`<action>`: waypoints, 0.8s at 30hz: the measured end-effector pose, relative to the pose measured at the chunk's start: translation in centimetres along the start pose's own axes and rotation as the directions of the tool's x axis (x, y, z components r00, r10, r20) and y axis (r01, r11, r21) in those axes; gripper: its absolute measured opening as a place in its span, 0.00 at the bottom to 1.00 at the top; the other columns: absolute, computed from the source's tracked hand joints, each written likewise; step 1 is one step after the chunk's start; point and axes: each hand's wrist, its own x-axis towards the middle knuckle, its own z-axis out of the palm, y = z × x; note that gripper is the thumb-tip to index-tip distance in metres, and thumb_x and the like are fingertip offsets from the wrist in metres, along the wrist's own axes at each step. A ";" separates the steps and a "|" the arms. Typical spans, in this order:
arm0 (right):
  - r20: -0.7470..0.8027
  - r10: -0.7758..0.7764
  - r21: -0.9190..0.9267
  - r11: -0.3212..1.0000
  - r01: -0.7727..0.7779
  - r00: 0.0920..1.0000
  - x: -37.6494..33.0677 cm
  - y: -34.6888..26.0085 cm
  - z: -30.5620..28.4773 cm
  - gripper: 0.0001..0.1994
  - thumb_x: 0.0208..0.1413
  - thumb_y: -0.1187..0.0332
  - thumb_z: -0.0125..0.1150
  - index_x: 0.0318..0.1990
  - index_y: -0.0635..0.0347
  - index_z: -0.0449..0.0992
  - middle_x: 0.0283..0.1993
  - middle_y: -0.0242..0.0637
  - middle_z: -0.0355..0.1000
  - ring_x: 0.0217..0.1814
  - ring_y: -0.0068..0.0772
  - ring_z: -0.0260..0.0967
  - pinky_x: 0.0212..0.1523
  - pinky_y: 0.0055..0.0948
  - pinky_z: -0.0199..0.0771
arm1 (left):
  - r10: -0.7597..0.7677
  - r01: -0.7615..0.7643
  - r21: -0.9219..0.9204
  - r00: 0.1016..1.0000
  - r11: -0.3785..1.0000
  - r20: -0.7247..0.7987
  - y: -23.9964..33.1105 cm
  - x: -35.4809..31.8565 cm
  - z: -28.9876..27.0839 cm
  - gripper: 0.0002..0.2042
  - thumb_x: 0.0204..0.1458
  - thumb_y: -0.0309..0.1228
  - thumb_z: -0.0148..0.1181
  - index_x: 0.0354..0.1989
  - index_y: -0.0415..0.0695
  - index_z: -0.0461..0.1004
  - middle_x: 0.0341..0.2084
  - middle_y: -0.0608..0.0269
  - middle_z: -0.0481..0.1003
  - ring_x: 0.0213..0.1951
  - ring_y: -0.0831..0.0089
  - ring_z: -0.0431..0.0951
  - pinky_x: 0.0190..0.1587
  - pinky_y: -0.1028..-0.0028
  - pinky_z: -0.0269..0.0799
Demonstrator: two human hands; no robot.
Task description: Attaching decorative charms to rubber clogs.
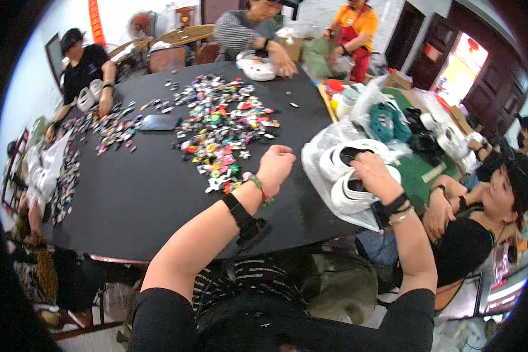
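My left hand is raised over the black table, beside the pile of small colourful shoe charms. Its fingers are curled together, and whatever they may hold is too small to make out. At the right, my right hand grips a pair of white clogs by their openings, with the fingertips inside. The clogs lie side by side on a clear plastic bag at the table's right edge.
A grey phone-like slab lies left of the charms. Across the table, people handle white clogs and other shoes. Right of me, a green surface bears teal clogs and bags; a person sits close by.
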 end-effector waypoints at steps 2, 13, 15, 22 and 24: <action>0.088 0.069 -0.033 0.997 -0.066 0.994 0.0 -0.7 -1.5 0.14 0.49 0.74 0.56 0.45 0.60 0.76 0.44 0.40 0.71 0.53 0.43 0.68 0.51 0.40 0.67 | 0.120 -0.120 0.022 0.992 0.992 0.026 0.8 -3.2 -1.7 0.15 0.57 0.28 0.56 0.52 0.38 0.70 0.42 0.62 0.74 0.42 0.74 0.75 0.44 0.74 0.72; -0.200 0.078 0.535 0.843 0.043 0.977 4.7 -18.4 -4.7 0.17 0.51 0.72 0.64 0.50 0.64 0.73 0.55 0.50 0.69 0.55 0.53 0.67 0.57 0.43 0.68 | 0.301 -0.305 -0.049 0.950 0.951 -0.079 1.1 -19.6 -16.6 0.08 0.62 0.25 0.52 0.47 0.37 0.71 0.44 0.56 0.77 0.44 0.68 0.80 0.49 0.70 0.76; -0.208 -0.023 0.641 0.752 0.154 0.978 6.0 -22.1 -3.0 0.17 0.50 0.72 0.67 0.47 0.65 0.73 0.53 0.49 0.69 0.54 0.52 0.68 0.55 0.41 0.70 | 0.327 -0.328 0.042 0.912 0.944 -0.249 0.3 -22.7 -19.8 0.07 0.61 0.25 0.52 0.44 0.37 0.73 0.41 0.57 0.78 0.43 0.69 0.81 0.47 0.71 0.76; -0.137 -0.088 0.816 0.555 0.162 0.987 8.7 -28.2 -0.3 0.14 0.52 0.70 0.66 0.44 0.66 0.72 0.47 0.47 0.68 0.51 0.50 0.67 0.53 0.41 0.69 | 0.254 -0.239 0.129 0.627 0.963 -0.736 -7.2 -33.1 -29.2 0.10 0.63 0.30 0.54 0.47 0.36 0.71 0.39 0.56 0.78 0.40 0.69 0.80 0.46 0.71 0.75; -0.147 -0.109 0.813 0.552 0.183 0.983 9.2 -29.7 -0.3 0.15 0.52 0.70 0.66 0.44 0.66 0.72 0.47 0.47 0.68 0.51 0.50 0.66 0.53 0.40 0.69 | 0.238 -0.244 0.117 0.559 0.963 -0.795 -10.6 -35.3 -31.2 0.11 0.62 0.30 0.54 0.47 0.36 0.71 0.39 0.56 0.78 0.40 0.69 0.80 0.46 0.72 0.75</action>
